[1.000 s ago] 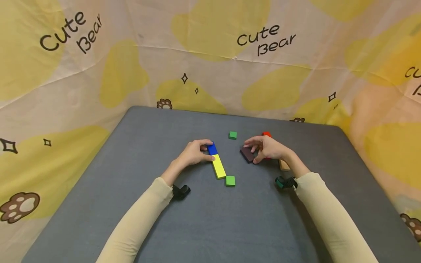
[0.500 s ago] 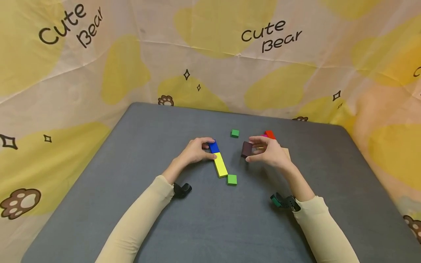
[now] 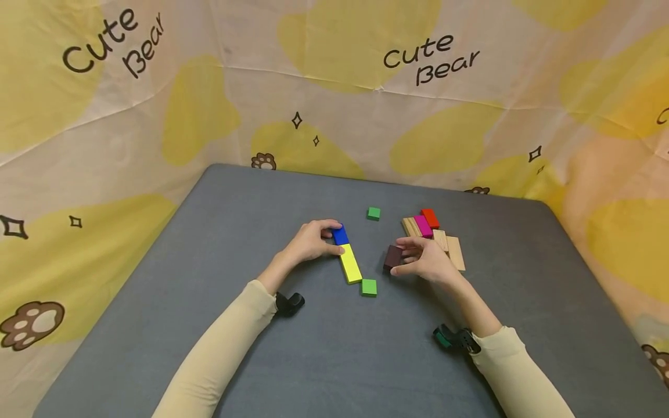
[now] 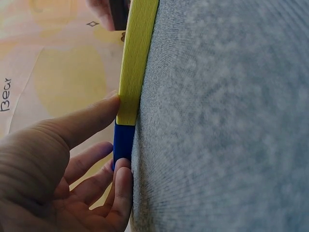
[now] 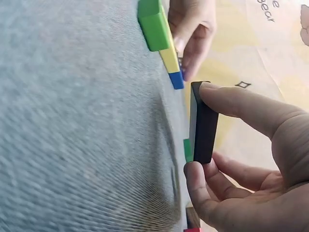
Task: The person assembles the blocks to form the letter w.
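In the head view my left hand (image 3: 309,241) holds a small blue block (image 3: 340,234), its fingers bent around the far part. Its thumb touches the near end of a longer yellow block (image 3: 351,264), as the left wrist view also shows. Blue and yellow lie end to end in one line on the table. By the yellow block's front corner is a light green block (image 3: 369,288). My right hand (image 3: 432,261) pinches a dark brown block (image 5: 206,128) between thumb and fingers; whether this block touches the table I cannot tell.
Behind the right hand lie a red block (image 3: 430,218), a magenta block (image 3: 423,226), a striped wooden block (image 3: 411,227) and plain wooden blocks (image 3: 456,253). Another green block (image 3: 373,213) sits further back. A printed cloth (image 3: 334,139) stands behind the grey table (image 3: 261,191).
My right hand has taken hold of the dark brown block, turned it more upright and brought it toward the front. The left hand keeps its place at the blue and yellow blocks.
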Available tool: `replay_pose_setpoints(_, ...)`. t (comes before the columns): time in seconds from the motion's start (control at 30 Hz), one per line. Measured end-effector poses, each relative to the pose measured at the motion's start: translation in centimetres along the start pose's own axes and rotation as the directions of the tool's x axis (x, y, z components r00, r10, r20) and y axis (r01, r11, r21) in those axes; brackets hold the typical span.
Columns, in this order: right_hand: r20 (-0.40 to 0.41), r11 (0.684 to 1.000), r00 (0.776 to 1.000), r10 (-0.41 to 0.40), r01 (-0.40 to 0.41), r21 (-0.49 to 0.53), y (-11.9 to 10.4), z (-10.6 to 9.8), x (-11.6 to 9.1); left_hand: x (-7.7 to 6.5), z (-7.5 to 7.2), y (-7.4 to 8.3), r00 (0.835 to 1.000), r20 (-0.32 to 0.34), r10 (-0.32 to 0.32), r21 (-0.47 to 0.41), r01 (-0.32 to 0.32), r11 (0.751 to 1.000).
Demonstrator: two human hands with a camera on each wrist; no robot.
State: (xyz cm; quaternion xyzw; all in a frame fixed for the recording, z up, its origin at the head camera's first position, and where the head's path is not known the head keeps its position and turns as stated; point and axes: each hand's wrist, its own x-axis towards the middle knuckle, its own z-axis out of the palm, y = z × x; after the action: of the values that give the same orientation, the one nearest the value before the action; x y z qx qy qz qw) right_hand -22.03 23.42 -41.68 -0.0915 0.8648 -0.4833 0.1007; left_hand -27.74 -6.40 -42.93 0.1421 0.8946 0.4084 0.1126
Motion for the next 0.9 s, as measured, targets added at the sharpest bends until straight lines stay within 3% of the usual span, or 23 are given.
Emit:
replay_pose_setpoints(0.3,0.034,0.997,0.999,-0.024,0.026,-0.067,0.08,0.65,0.16,-0.05,-0.07,-0.03,1.0,-0.003,0.01,-0.004,-0.01,1.0)
replay_pose_setpoints(0.6,0.116,1.0,0.993,0.005,-0.007,0.012,0.11,0.59,-0.15,-0.05,0.16,-0.24,1.0,-0.002,0.023,-0.01,-0.023,1.0)
replay_pose_setpoints(0.9,0.138,0.998,0.99,0.024,-0.031,0.048,-0.29,1.01,-0.29,-0.24,0.13,-0.06,0.999,-0.006,0.034,-0.008,-0.034,0.999)
